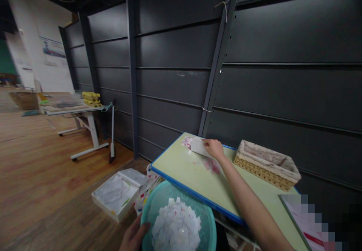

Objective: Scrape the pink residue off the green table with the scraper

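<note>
My left hand point(134, 235) grips the rim of a teal mesh plastic basket point(209, 215) at the near edge of the table. A heap of small white paper scraps point(177, 226) lies in the basket. My right hand point(215, 149) reaches across the pale yellow tabletop point(181, 168) and is closed on one end of a flat white rectangular block point(199, 147). Beside the block's far end is a small patch of pink and white scraps point(186, 142). A pinkish smear point(211, 165) marks the tabletop below my right wrist.
A woven basket with a cloth lining point(264, 172) stands on the table's right, near a framed sheet point(302, 221). An open white box point(115, 196) sits on the floor at left. Behind rises a dark metal panel wall point(175, 47). Farther left stand a white-legged table point(92, 126) and a long-handled dustpan point(112, 149).
</note>
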`<state>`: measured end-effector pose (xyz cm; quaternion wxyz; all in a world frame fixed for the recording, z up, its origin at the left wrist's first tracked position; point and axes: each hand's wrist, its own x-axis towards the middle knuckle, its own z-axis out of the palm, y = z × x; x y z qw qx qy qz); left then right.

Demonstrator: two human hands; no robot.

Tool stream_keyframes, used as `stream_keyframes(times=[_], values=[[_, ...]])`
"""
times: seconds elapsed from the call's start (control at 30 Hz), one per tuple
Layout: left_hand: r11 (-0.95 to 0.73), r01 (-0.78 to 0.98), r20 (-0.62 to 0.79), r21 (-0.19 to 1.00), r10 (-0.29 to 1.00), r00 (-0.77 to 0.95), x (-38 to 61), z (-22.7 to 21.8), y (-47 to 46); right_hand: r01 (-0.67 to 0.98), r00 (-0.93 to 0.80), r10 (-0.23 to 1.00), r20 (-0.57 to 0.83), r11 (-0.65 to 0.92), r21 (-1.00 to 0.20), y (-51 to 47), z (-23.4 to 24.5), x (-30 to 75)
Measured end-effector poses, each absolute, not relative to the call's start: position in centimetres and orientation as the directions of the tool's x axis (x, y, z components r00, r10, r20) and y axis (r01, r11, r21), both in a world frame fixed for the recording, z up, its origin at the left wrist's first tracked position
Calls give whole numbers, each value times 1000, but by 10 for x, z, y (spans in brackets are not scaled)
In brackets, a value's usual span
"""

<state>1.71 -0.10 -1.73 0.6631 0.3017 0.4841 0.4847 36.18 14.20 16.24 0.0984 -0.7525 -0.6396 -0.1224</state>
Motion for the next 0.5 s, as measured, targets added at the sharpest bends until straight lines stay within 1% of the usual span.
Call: stream_keyframes(times=[0.17, 0.23, 0.3, 0.37, 0.5], values=[[331, -292, -329, 897, 943, 58, 15, -18, -3, 991, 114, 946, 305, -128, 26, 142, 166, 356], [330, -318, -325, 889, 943, 72, 17, -14, -5, 990, 119, 947, 297, -137, 41, 144, 167, 353], [302, -370, -291, 878, 953, 89, 19, -11, -6, 988, 123, 954, 275, -145, 60, 145, 169, 350], [281, -405, -278, 870, 958, 68, 20, -9, -7, 987, 119, 957, 264, -143, 73, 147, 170, 347], [276, -379, -278, 883, 959, 51, 19, -5, -7, 987, 102, 955, 280, -132, 92, 150, 170, 343]])
